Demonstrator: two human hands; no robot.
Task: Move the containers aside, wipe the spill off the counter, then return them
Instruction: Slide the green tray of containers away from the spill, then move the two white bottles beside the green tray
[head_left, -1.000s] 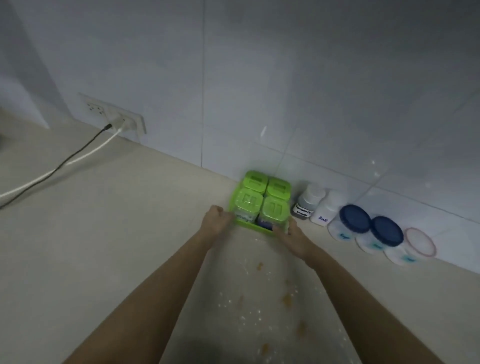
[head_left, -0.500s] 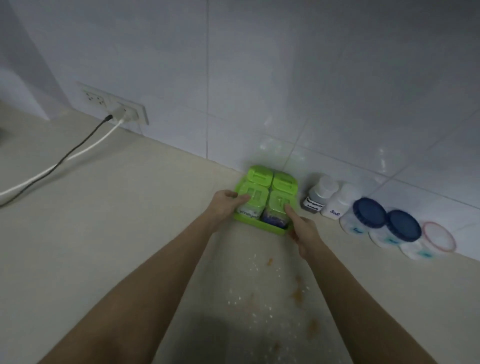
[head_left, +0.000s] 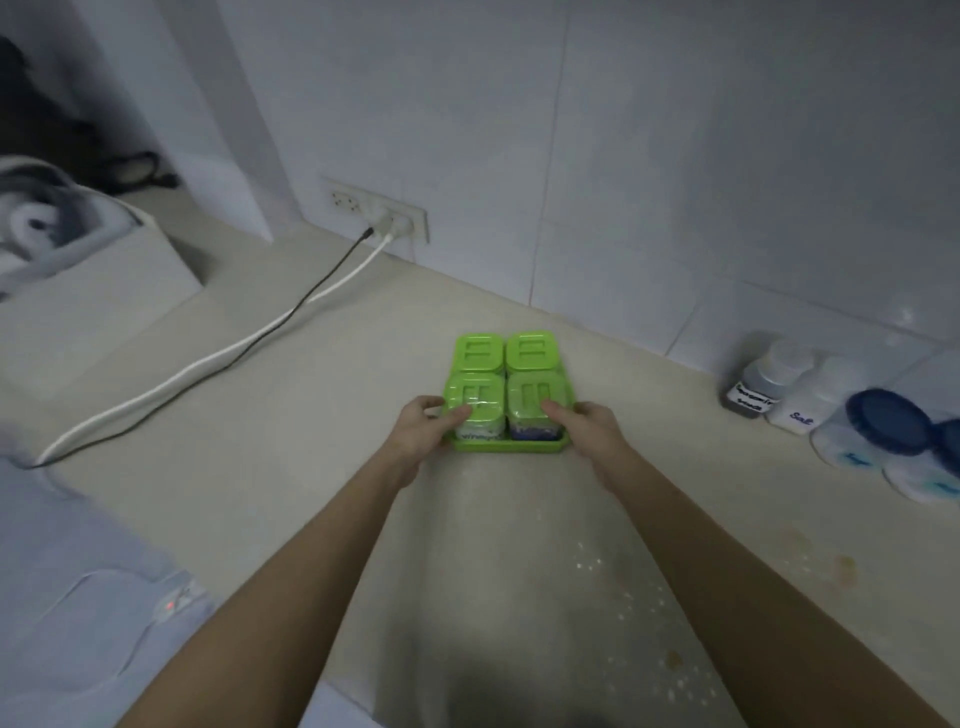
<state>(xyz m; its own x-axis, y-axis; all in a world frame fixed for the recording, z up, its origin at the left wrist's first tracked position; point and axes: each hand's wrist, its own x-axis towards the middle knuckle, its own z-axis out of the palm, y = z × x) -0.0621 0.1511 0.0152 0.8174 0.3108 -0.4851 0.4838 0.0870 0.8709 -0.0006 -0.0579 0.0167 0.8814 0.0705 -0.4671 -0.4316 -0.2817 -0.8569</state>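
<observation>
A green tray (head_left: 506, 446) carries several small green-lidded containers (head_left: 504, 376) on the beige counter (head_left: 291, 415). My left hand (head_left: 426, 428) grips the tray's left side, thumb on the near-left lid. My right hand (head_left: 584, 423) grips the right side, thumb on the near-right lid. Along the wall to the right stand a grey-filled labelled jar (head_left: 761, 382), a white salt jar (head_left: 810, 397) and blue-lidded tubs (head_left: 883, 421). The spill (head_left: 670, 660), white specks and orange-brown spots, lies on the counter between and right of my forearms.
A wall socket (head_left: 382, 210) holds a black cable (head_left: 291, 314) and a white cable (head_left: 208, 358) that trail leftward across the counter. A white box-shaped appliance (head_left: 93, 301) stands at the far left. A pale blue cloth-like surface (head_left: 78, 587) fills the lower left.
The tray with its containers has moved left, away from the jars by the wall, held in both hands. The view has swung left, bringing the appliance and blue surface into sight.
</observation>
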